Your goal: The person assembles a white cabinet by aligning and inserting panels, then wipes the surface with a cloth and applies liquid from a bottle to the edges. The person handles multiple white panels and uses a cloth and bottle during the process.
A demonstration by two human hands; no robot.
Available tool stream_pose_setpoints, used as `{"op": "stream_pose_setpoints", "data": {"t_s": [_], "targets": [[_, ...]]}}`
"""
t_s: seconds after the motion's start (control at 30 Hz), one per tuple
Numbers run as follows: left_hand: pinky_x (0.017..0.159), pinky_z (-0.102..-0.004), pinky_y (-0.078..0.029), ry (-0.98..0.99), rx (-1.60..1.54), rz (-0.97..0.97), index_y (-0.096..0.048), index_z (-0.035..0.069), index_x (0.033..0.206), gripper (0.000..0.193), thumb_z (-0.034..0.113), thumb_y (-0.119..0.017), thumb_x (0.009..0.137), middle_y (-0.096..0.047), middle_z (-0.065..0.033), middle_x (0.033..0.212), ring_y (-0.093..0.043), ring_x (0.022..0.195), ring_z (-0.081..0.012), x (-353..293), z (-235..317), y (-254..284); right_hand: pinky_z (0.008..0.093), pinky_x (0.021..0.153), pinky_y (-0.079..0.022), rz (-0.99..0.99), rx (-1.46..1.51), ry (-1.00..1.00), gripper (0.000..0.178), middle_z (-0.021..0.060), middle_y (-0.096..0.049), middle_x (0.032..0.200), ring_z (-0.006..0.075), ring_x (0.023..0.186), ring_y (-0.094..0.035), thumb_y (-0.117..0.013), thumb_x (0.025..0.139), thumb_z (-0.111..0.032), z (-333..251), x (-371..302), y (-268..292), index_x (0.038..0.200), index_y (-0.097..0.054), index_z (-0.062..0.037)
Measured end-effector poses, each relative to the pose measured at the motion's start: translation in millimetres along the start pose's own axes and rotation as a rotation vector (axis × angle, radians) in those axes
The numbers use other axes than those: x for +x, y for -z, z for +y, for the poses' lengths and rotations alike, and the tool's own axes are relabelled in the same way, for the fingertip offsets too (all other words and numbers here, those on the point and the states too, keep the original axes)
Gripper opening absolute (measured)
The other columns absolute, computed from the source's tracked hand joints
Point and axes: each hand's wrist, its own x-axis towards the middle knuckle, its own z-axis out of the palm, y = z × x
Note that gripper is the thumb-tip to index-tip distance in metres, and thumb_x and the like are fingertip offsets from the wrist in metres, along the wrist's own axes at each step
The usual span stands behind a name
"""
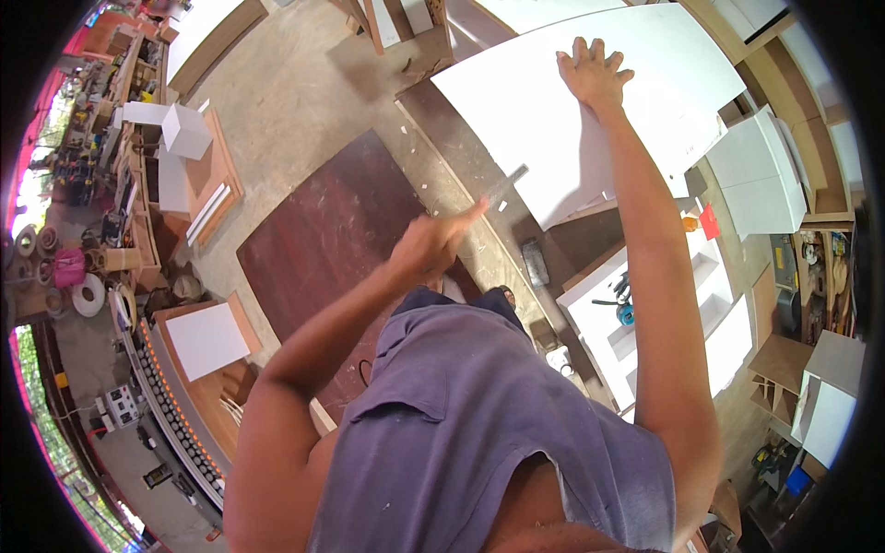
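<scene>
My left hand [431,241] is closed round a narrow, flat grey tool [507,182], with the index finger stretched along it. Motion blurs the tool, so its exact kind is unclear. It points toward the near left edge of a large white panel [516,101], apart from that edge. On the panel's far part my right hand [595,76] lies flat with its fingers spread, holding nothing. The panel rests on a dark workbench [442,124]. A dark grey block [534,262] lies on the bench below the panel's near corner.
A dark red-brown board [323,221] lies to my left. White box frames [599,323] with a blue power tool [626,313] stand at right, near a red tag [709,221]. White cabinets [761,175] line the right. Cluttered shelves [83,157] run along the left.
</scene>
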Motion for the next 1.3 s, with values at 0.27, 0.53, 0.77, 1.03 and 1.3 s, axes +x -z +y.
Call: {"op": "stream_pose_setpoints", "data": {"t_s": [0.27, 0.53, 0.77, 1.03, 1.3], "targets": [[0.079, -0.0365, -0.052, 0.134, 0.052, 0.059, -0.048, 0.016, 0.147, 0.05, 0.011, -0.043, 0.098, -0.065, -0.0251, 0.104, -0.071, 0.085, -0.0307, 47.6, 14.8, 12.0, 0.0735, 0.108, -0.019, -0.018, 0.024, 0.032, 0.061, 0.0149, -0.035, 0.153, 0.0529, 0.14, -0.023, -0.034, 0.099, -0.054, -7.7, -1.2, 9.3, 0.146, -0.041, -0.0169], [0.068, -0.0389, -0.049, 0.033, 0.007, 0.198, -0.043, 0.023, 0.151, 0.058, 0.006, -0.047, 0.096, -0.055, -0.0267, 0.086, -0.051, 0.063, -0.0302, 55.6, 18.5, 6.0, 0.0743, 0.108, -0.018, 0.023, 0.046, 0.058, 0.059, 0.0153, -0.035, 0.152, 0.0542, 0.139, -0.024, -0.035, 0.099, -0.054, -15.5, -0.9, 14.2, 0.144, -0.044, -0.017], [0.079, -0.0376, -0.051, -0.166, -0.042, 0.179, -0.047, 0.02, 0.148, 0.053, 0.005, -0.047, 0.097, -0.06, -0.0234, 0.119, -0.066, 0.081, -0.0314, -0.7, 4.3, -43.7, 0.0738, 0.108, -0.017, 0.05, 0.016, 0.02, 0.061, 0.0158, -0.034, 0.154, 0.0543, 0.139, -0.024, -0.034, 0.098, -0.054, 1.3, 4.7, 0.9, 0.145, -0.044, -0.0164], [0.07, -0.0346, -0.051, 0.079, -0.031, -0.002, -0.046, 0.02, 0.149, 0.059, -0.002, -0.043, 0.094, -0.061, -0.0273, 0.106, -0.064, 0.072, -0.0329, -21.3, 30.5, -45.3, 0.0736, 0.109, -0.016, -0.029, 0.047, 0.012, 0.062, 0.016, -0.031, 0.156, 0.0543, 0.14, -0.022, -0.034, 0.099, -0.054, -0.2, -3.5, 5.9, 0.147, -0.042, -0.0158], [0.064, -0.0375, -0.048, 0.015, 0.013, 0.277, -0.044, 0.024, 0.151, 0.057, 0.008, -0.049, 0.096, -0.054, -0.0256, 0.073, -0.053, 0.058, -0.0316, 46.8, 24.1, -26.7, 0.0745, 0.108, -0.016, -0.008, 0.068, 0.052, 0.063, 0.0171, -0.033, 0.155, 0.0553, 0.14, -0.023, -0.035, 0.098, -0.055, -7.7, -2.4, 8.3, 0.146, -0.043, -0.0158]]}}
